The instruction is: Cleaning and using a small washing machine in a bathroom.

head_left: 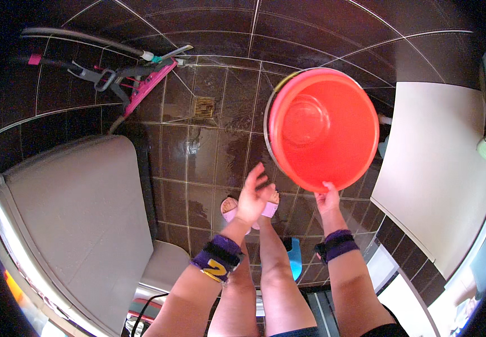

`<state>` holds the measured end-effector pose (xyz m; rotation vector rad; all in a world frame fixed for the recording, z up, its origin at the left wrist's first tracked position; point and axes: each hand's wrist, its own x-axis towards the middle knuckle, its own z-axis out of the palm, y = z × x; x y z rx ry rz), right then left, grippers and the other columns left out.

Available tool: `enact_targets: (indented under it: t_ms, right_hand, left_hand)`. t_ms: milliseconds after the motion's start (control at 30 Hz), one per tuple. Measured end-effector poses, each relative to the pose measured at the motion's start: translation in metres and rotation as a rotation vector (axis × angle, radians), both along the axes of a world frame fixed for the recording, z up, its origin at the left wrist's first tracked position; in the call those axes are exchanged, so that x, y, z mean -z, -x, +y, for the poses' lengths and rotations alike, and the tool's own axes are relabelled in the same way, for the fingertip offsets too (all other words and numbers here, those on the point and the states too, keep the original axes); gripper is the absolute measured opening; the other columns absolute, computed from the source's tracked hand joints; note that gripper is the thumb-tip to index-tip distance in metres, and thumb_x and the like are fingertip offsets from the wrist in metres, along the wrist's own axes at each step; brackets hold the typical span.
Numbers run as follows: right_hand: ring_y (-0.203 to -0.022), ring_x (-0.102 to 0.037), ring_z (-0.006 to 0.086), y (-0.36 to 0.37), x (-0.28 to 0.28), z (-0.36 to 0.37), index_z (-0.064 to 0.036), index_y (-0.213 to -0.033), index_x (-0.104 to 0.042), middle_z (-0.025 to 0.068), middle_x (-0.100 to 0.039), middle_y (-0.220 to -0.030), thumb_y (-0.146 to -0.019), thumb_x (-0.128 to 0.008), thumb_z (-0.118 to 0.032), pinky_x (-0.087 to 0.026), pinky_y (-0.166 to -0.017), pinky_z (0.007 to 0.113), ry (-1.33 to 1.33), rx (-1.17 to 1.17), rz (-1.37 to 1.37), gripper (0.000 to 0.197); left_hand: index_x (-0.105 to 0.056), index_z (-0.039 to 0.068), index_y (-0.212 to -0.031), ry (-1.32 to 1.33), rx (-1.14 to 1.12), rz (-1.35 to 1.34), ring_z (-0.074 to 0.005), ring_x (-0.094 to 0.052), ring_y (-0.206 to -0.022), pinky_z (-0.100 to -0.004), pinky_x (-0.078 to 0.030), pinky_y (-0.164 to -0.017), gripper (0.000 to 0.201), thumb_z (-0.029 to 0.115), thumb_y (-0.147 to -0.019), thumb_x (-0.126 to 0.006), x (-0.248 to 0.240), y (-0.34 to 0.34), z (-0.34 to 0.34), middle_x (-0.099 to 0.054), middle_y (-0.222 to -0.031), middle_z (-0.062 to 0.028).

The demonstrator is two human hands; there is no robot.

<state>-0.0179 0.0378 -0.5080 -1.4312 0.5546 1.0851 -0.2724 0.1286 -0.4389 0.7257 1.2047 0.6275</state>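
Observation:
A large round red basin (344,149) is tilted so its inside faces me, with other basin rims showing behind its left and upper edge. My right hand (327,200) grips its near rim, thumb over the edge. To the left of the basin my left hand (252,195) hangs in the air over my feet, fingers apart and slightly blurred, holding nothing. Purple bands circle both wrists.
Wet dark tiles (201,163) cover the floor, with a square drain (203,106) set in them. A pink-headed mop (150,87) leans at the far left. A grey-topped appliance (74,208) stands left, a white panel (436,163) right. Near my feet lies a blue object (294,259).

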Motion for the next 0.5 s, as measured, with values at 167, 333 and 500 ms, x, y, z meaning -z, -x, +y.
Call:
enact_targets:
  t_ms: [167,333,500]
  right_hand:
    - [-0.099,-0.067,0.0272,-0.041,0.030,0.013,-0.0069,-0.121,-0.050,0.0080,-0.065,-0.110,-0.081,-0.061,-0.005,-0.059,-0.077,0.036,0.027,0.078,0.065,0.042]
    - [-0.105,-0.065,0.0283,-0.063,0.041,0.036,-0.0025,-0.115,-0.055,0.0114,-0.065,-0.114,-0.080,-0.060,-0.003,-0.055,-0.094,0.043,-0.056,0.200,0.028,0.035]
    - [-0.109,-0.062,0.0271,-0.032,0.032,0.067,-0.0015,-0.122,-0.056,0.0113,-0.065,-0.116,-0.084,-0.075,-0.034,-0.052,-0.100,0.046,-0.193,0.216,0.153,0.053]
  left_hand:
    - [-0.036,0.006,-0.145,0.054,0.142,0.094,-0.0193,-0.059,-0.112,-0.0313,-0.053,-0.087,0.064,0.006,-0.089,-0.067,0.018,0.022,-0.068,-0.050,-0.137,-0.0115]
    - [-0.043,0.006,-0.140,0.139,0.259,0.191,-0.0184,-0.064,-0.102,-0.0318,-0.051,-0.088,0.055,0.007,-0.090,-0.066,0.012,0.048,-0.104,-0.060,-0.123,-0.0126]
    - [-0.049,0.006,-0.134,0.093,0.230,0.259,-0.0191,-0.068,-0.088,-0.0335,-0.055,-0.077,0.051,0.008,-0.087,-0.066,0.016,0.072,-0.131,-0.065,-0.114,-0.0133]
